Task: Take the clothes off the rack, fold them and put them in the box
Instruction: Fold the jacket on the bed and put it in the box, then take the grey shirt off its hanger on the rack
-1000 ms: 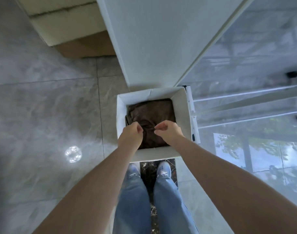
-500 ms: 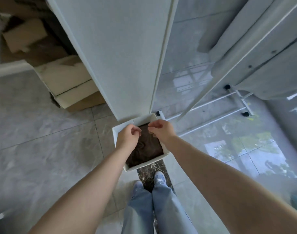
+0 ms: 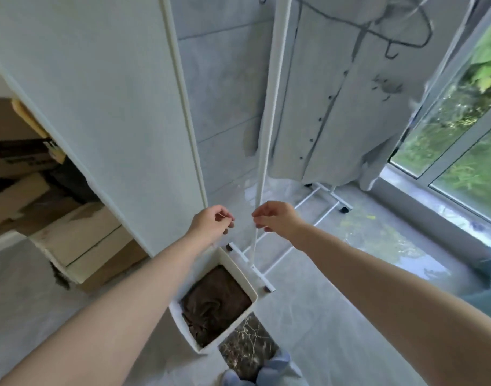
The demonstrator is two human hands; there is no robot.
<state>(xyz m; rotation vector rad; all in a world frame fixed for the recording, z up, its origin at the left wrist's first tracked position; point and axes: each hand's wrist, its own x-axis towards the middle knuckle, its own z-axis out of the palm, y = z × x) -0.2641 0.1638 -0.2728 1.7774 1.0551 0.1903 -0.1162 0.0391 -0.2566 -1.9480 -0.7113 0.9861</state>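
Observation:
A folded brown garment [image 3: 216,305] lies inside the white box [image 3: 245,280] on the floor at my feet. My left hand [image 3: 211,225] and my right hand [image 3: 275,218] hover side by side above the box, fingers loosely curled, holding nothing. A pale button-up shirt [image 3: 342,107] hangs on a dark hanger [image 3: 395,34] from the white rack [image 3: 266,129] at the upper right, well beyond both hands.
A white panel [image 3: 99,101] stands to the left of the box. Cardboard boxes [image 3: 29,190] are stacked behind it on the left. A window [image 3: 467,112] runs along the right. The rack's wheeled base [image 3: 317,215] lies on the tiled floor.
Both hands let go of the brown garment and rose out of the box. My view lifted from the box up toward the rack and the hanging shirt.

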